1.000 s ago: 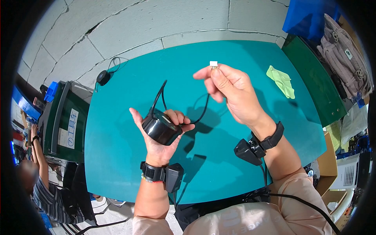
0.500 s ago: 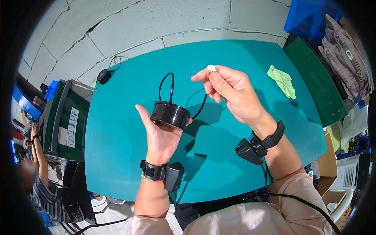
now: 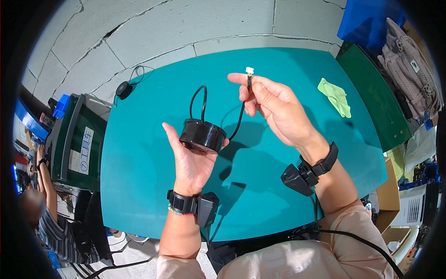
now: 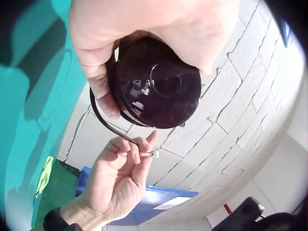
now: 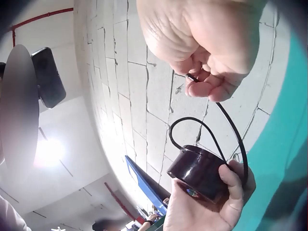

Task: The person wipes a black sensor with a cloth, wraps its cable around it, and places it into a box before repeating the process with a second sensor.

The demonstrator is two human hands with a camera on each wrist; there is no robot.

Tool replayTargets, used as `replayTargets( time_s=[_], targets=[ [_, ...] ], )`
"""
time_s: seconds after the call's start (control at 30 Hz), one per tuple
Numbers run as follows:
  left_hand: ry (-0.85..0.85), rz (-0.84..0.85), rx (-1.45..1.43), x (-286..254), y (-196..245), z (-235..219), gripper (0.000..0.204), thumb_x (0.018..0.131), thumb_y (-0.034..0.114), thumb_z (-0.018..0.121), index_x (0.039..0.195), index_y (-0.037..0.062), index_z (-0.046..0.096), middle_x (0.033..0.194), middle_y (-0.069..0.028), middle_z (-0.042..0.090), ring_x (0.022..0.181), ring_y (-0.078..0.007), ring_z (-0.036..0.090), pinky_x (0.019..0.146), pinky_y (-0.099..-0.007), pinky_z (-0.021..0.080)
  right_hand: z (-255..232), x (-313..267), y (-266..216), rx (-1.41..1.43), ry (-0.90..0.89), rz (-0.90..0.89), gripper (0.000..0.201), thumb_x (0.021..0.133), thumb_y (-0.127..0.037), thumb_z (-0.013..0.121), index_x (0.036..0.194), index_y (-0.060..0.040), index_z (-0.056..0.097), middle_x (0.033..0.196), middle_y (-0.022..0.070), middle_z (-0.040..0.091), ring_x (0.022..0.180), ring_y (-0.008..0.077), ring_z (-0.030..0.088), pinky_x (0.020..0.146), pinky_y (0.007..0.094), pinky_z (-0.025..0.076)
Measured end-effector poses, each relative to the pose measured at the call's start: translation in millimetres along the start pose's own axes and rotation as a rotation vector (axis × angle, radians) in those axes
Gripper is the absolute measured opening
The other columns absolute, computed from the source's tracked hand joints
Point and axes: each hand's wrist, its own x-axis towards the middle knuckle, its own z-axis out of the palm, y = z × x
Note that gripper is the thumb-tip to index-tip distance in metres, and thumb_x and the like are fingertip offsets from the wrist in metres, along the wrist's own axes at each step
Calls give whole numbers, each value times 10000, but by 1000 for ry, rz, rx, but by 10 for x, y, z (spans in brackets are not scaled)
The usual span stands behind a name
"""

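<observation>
In the head view my left hand (image 3: 193,171) holds a glossy black round device (image 3: 202,136) above the table, its fingers curled round the far side. From the left wrist, the device's smooth flat face (image 4: 168,89) shows a faint ring. A black cable (image 3: 239,122) loops up from the device and runs behind it to my right hand (image 3: 281,107). That hand pinches the cable's end between thumb and fingers. A small white connector (image 3: 250,70) on thin short wires sticks up past the fingertips. In the right wrist view, the curled fingers partly hide the cable end.
A light green cloth (image 3: 334,97) lies on the teal table (image 3: 278,195) at the right. Another small black round object (image 3: 123,90) with a thin cord sits at the back left corner. A dark green cabinet (image 3: 79,144) flanks the left edge, and a wall stands behind.
My left hand has turned the device more upright, its cable loop now rising from the top. My right fingers have slid down the cable, so more of the connector and its wires shows.
</observation>
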Motion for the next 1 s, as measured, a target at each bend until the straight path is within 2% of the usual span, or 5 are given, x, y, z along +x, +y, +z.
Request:
replayTargets(
  time_s=[0.47,0.6,0.7,0.83,1.0],
  targets=[
    [-91,4,-27,-15,1,9,732,743,753,486,982,62,501,977,-118,581,902,-252,574,821,-458,499,-134,-22,0,-106,42,-26,265,877,-176,455,769,-8,629,670,-26,469,607,47,353,523,216,281],
    [-308,21,7,39,17,-57,771,819,706,421,1184,28,470,1160,-119,546,1094,-239,507,998,-444,386,23,-16,-2,-337,-9,49,332,863,-252,608,1035,30,595,808,12,523,722,59,449,594,215,383],
    [-452,-23,45,78,16,-81,709,894,592,427,1299,10,405,1254,-125,509,1163,-238,477,1035,-406,343,-40,-35,223,-592,-129,-45,807,695,-436,776,1250,43,440,1057,128,542,791,158,542,653,277,462],
    [-402,27,282,22,-30,-37,523,930,276,509,1359,27,342,1289,-118,481,1185,-236,467,1009,-414,365,-34,-40,93,-813,-110,115,783,703,-443,752,1223,69,467,1052,173,582,781,216,573,654,314,489],
    [-379,12,448,-71,-23,59,667,929,187,523,1466,176,126,1345,-112,404,1096,-268,536,802,-421,509,-168,0,199,-773,-271,157,543,817,-275,685,1224,40,512,1025,170,637,892,197,613,730,312,494]
  ],
)
